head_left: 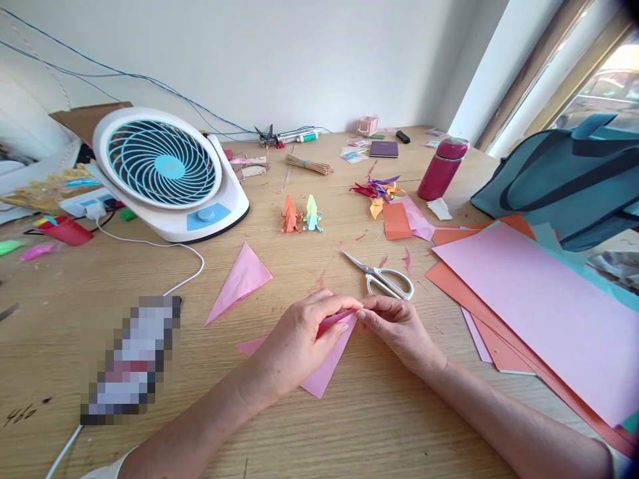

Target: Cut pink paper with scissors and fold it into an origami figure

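Note:
Between my hands is a pink sheet of paper (327, 376), partly folded over, its lower corner lying on the wooden table. My left hand (307, 332) reaches across it and pinches its upper edge between thumb and fingers, hiding the middle of the sheet. At the top right corner my right hand (399, 326) grips the same paper, fingertips touching those of the left. Just beyond the right hand lie white-handled scissors (382, 276), blades pointing to the upper left. A folded pink paper triangle (241, 283) rests to the left.
Two folded paper figures, orange (289, 215) and green (312, 214), stand ahead. Coloured paper sheets (529, 299) are stacked at right, near a teal bag (544, 176) and a red bottle (442, 169). A white fan (164, 166) stands left; its cable (197, 256) crosses the table.

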A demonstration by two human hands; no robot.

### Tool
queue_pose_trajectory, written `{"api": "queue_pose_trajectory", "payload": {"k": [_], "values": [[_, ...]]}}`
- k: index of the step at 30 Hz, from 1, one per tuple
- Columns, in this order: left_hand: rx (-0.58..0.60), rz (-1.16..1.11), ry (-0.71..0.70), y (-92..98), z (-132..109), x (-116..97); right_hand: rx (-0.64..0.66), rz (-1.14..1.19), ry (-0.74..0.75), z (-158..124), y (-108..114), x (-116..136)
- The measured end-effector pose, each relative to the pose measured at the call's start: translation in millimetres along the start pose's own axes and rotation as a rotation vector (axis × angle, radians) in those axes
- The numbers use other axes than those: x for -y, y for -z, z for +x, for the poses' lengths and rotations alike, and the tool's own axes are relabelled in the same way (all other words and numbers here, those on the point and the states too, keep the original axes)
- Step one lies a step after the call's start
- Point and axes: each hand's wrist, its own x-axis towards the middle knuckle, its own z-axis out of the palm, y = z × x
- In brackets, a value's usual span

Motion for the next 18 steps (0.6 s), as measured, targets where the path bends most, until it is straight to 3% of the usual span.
{"api": "queue_pose_trajectory", "payload": {"k": [18], "values": [[-0.008, 0.073, -0.021, 1.5, -3.1, -0.1, -0.005, 0.087, -0.066, -0.2, 0.9, -4.0]]}}
